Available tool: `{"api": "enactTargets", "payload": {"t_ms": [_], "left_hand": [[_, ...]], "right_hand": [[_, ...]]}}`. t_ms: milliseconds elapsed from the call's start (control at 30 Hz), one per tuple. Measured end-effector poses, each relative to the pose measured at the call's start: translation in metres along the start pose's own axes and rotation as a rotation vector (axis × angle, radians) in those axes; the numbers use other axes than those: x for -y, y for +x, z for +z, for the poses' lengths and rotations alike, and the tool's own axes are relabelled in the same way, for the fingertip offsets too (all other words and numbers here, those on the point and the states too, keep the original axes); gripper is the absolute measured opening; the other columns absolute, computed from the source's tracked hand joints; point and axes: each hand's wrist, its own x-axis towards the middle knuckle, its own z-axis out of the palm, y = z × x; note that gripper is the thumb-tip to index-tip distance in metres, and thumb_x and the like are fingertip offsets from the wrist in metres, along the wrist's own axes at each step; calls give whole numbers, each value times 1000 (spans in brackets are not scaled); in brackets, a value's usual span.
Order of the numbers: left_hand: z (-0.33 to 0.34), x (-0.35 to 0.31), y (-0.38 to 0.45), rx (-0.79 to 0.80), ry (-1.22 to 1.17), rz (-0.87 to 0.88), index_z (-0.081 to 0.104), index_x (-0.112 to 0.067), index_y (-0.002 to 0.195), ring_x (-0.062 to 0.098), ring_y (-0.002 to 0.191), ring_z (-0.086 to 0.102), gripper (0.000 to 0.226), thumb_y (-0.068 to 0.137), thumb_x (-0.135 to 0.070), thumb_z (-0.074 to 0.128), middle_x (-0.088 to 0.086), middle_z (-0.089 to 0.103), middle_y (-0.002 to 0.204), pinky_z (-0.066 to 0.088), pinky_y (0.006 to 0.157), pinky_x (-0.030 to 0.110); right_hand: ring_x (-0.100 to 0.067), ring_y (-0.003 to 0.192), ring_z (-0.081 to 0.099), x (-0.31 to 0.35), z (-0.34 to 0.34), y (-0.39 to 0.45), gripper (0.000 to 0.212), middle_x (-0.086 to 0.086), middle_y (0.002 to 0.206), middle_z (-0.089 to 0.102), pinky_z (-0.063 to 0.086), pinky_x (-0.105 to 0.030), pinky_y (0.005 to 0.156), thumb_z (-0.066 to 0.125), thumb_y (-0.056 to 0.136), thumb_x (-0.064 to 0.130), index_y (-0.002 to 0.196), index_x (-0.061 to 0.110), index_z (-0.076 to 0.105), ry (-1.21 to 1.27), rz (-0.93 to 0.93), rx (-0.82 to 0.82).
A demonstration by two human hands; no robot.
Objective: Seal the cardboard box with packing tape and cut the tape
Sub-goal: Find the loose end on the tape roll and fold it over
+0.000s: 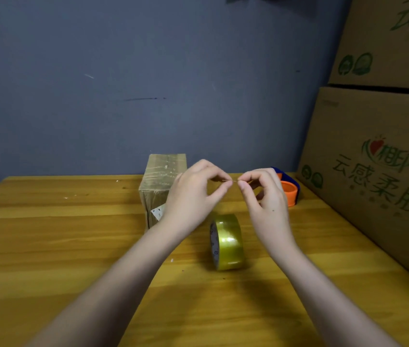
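Observation:
A small cardboard box (159, 181), wrapped in clear tape with a white label on its near face, stands upright on the wooden table (48, 246). In front of it a roll of yellowish packing tape (228, 241) rests on its edge. My left hand (193, 194) and my right hand (266, 194) are raised above the roll, fingertips almost meeting, both pinching a thin sliver, seemingly a small scrap of tape (231, 181), between them. An orange and blue tape cutter (289, 190) lies behind my right hand, partly hidden.
Two large printed cardboard cartons (373, 159) are stacked along the right edge of the table. A blue-grey wall (148, 83) closes the far side. The table's left half holds only a few crumbs.

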Motion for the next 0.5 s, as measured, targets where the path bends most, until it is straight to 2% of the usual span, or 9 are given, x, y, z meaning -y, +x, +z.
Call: {"api": "enactTargets", "payload": {"t_ms": [67, 133, 200, 333, 433, 500], "left_hand": [[-1, 1, 2, 17, -91, -63, 67, -32, 77, 5, 82, 58, 5, 82, -31, 67, -13, 60, 84, 47, 77, 28], [-3, 0, 2, 60, -166, -108, 63, -38, 72, 1, 81, 57, 14, 82, -29, 68, -13, 61, 81, 40, 71, 19], [-4, 0, 3, 80, -218, -132, 61, -41, 70, 2, 83, 58, 19, 81, -28, 69, -10, 64, 83, 40, 71, 16], [-4, -1, 4, 81, -210, -125, 59, -42, 68, -1, 80, 55, 22, 81, -27, 69, -11, 63, 81, 34, 63, 7], [-3, 0, 5, 76, -182, -122, 58, -44, 68, -2, 79, 55, 22, 81, -30, 69, -12, 62, 82, 33, 62, 8], [-3, 1, 4, 78, -190, -125, 60, -43, 69, 0, 80, 56, 19, 81, -31, 69, -11, 62, 82, 34, 63, 11]], "right_hand": [[-4, 89, 53, 1, -2, 1, 4, 7, 93, 54, 48, -22, 76, 57, 91, 19, 91, 17, 60, -1, -13, 24], [-6, 90, 54, 1, -3, 3, 5, 7, 93, 55, 48, -23, 78, 57, 92, 19, 92, 17, 61, 0, -9, 63], [-6, 92, 55, 1, -5, 5, 5, 6, 94, 58, 47, -24, 79, 56, 92, 18, 95, 17, 59, 27, 20, 102], [-4, 96, 59, 4, -12, 11, 21, 8, 97, 64, 47, -22, 81, 59, 90, 17, 111, 17, 58, 251, 138, 166], [-6, 92, 61, 1, -13, 16, 11, 10, 91, 66, 50, -32, 79, 63, 87, 22, 97, 21, 68, 136, 76, 215], [-6, 90, 60, -2, -13, 18, 7, 11, 88, 67, 51, -32, 78, 64, 86, 23, 89, 21, 70, 116, 79, 225]]}}
